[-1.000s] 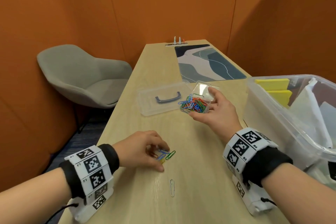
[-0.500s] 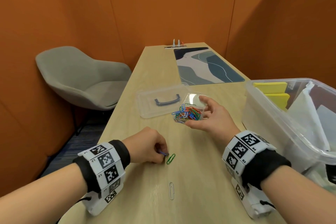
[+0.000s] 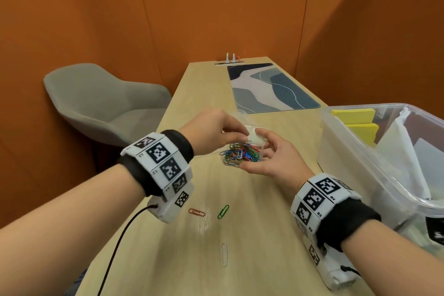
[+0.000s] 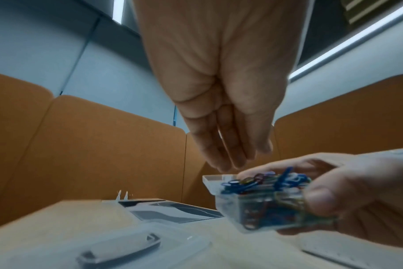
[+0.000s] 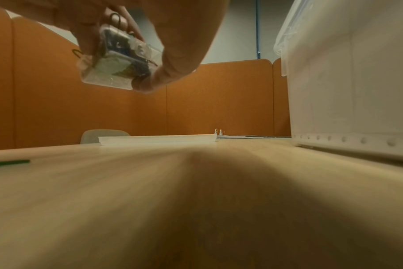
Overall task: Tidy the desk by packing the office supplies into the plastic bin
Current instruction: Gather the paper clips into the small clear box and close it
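While holding up the small clear plastic box (image 3: 242, 155) of coloured paper clips, keep it flat and still to stop spills. Held off the light wooden surface (image 3: 264, 235) by the right hand (image 3: 271, 158), thumb and fingers (image 4: 320, 198) curled round its sides. Open on top and heaped over the rim.

Left hand (image 3: 211, 132) just above the box, at its 10 o'clock, fingers (image 4: 228, 145) nearly straight and pressed close together, tips pointing down at the heap. Cannot tell about any clip pinched between those fingers.

Bring the tips right over the middle of the heap before letting go, not over the edge. Pat the heap down a little to tuck in stray ends.

Three loose clips on the surface at 6 o'clock from the box: a brown one (image 3: 197, 212), a green one (image 3: 223, 211) near it, and a white one (image 3: 224, 253) closer to the body. Best picked up one by one and dropped in the same way. Tip up one end first; thin wire, hard to pinch flat.

Big clear plastic bin (image 3: 336, 142) at 3 o'clock from the box, with yellow pads and white sheets inside. Flat clear lid with a dark handle (image 4: 117, 249) lying further off, at about 11 o'clock. Likely next: fill the small box, then set it upright in the bin.
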A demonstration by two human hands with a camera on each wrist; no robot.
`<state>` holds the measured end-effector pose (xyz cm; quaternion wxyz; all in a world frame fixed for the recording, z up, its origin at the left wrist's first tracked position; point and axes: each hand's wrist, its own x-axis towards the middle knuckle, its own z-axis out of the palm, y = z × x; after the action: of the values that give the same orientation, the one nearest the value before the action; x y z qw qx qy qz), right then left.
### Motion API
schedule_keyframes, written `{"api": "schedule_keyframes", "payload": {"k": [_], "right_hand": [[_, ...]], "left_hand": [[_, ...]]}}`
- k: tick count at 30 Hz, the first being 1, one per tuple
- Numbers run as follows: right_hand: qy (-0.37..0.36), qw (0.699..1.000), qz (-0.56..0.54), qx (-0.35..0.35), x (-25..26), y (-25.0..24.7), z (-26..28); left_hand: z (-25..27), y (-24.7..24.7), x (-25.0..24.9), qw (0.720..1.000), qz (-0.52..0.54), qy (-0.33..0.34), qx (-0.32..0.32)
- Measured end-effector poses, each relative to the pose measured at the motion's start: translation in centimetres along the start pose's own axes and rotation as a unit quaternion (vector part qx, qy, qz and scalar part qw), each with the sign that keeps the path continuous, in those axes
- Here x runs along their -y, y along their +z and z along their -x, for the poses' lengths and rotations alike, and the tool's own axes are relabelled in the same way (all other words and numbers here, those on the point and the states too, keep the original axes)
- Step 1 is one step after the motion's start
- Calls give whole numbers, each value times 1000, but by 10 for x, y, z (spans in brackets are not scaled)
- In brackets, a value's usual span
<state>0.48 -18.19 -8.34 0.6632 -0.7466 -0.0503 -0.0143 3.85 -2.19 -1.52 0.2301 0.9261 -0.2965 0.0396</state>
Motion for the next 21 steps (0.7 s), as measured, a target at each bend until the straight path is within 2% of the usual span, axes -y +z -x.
{"api": "schedule_keyframes", "payload": {"k": [3,5,7,9,11,15,19,21], "right_hand": [[-2,1000,-6,-11,-1,1,-1],[-4,1000,-8,-20,-2,1,-1],[-3,1000,-1,-23,-2,1,-1],[-1,1000,7,-23,-1,1,-1],[0,1000,10,-24,-1,1,-1],[-1,999,18,-29,-1,1,-1],[-3,999,23,-32,-1,1,-1],[-5,999,23,-32,-1,2,-2]], "left_hand": [[14,-3,11,998,49,-3,-47],[30,-9,28,998,35,-25,-35],[48,-7,46,994,33,-74,72],[65,4,58,975,11,-107,193],[76,20,62,966,6,-110,235],[75,40,57,976,27,-103,192],[65,52,46,981,33,-132,139],[63,59,35,985,17,-103,138]]}}
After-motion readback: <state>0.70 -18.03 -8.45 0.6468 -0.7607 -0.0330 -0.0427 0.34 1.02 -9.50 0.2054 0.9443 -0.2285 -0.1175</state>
